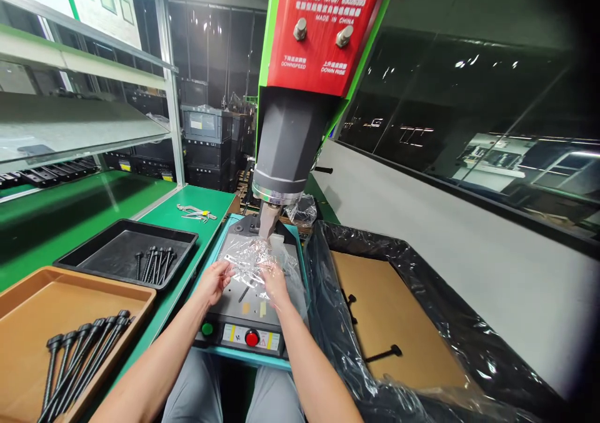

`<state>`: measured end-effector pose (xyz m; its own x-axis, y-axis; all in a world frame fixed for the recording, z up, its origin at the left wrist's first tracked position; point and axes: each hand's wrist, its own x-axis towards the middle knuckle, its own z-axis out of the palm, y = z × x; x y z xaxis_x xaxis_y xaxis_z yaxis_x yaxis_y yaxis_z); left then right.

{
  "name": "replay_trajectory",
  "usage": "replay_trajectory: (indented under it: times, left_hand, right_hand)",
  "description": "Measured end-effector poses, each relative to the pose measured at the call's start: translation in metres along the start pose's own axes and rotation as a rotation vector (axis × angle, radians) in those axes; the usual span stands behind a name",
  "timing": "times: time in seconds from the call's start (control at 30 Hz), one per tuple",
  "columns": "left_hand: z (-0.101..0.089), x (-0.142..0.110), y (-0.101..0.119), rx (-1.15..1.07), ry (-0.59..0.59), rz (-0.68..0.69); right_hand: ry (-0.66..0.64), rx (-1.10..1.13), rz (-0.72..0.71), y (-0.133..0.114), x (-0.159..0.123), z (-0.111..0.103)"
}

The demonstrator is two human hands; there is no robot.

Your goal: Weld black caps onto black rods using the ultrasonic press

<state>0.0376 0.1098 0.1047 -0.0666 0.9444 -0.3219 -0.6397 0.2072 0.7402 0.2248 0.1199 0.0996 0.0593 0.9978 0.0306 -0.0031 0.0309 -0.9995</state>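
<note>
A crumpled clear plastic bag [250,272] stretches between my two hands over the grey base plate of a press-like machine [234,301]. My left hand [218,282] has its fingers pinched on the bag's left edge. On the other side, my right hand [274,282] is closed on the same plastic, which partly covers its fingers. Just beyond the hands, the machine's metal horn [269,220] points down at the plate. A green button [207,329] and a red button [252,338] face me on the front of the base.
To the left, an orange tray [28,304] and a black tray [94,251] hold several black, round-headed rods. Pliers [197,213] lie on the green bench. At right stands a box lined with black plastic [422,285], with cardboard and a few black rods inside.
</note>
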Motion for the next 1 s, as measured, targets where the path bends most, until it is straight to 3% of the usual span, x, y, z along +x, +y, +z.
replay_trajectory:
  times: [0.2,0.4,0.5,0.57,0.6,0.67,0.73,0.8,0.9,1.0]
  left_hand:
    - [0.003,0.008,-0.009,0.006,0.051,-0.009]
    - [-0.010,0.000,-0.010,0.114,0.167,-0.027]
    - [-0.031,-0.029,-0.008,0.179,0.332,0.033]
    - [-0.043,-0.058,-0.009,0.255,0.337,0.070]
    - [-0.047,-0.075,-0.010,0.326,0.258,0.065]
    - [-0.050,-0.106,-0.012,0.540,-0.065,-0.007]
    - [-0.048,-0.129,-0.011,0.699,-0.338,-0.078]
    - [-0.047,-0.139,-0.003,0.758,-0.415,-0.089]
    - [-0.057,-0.123,0.031,0.865,-0.294,0.013]
    - [-0.079,-0.085,0.085,1.130,0.023,0.210]
  right_hand:
    - [-0.326,0.153,0.428,0.034,-0.052,0.001]
    - [-0.519,0.166,0.572,0.048,-0.101,0.018]
    - [-0.556,0.222,0.498,0.043,-0.113,0.027]
    - [-0.446,0.267,0.371,0.033,-0.113,0.032]
    - [-0.380,0.282,0.302,0.028,-0.111,0.036]
    - [-0.289,0.301,0.184,0.016,-0.107,0.045]
    - [-0.290,0.319,0.131,0.006,-0.103,0.054]
    - [-0.318,0.342,0.147,-0.004,-0.102,0.059]
    - [-0.308,0.353,0.184,-0.022,-0.106,0.046]
    - [-0.263,0.284,0.116,-0.043,-0.111,0.003]
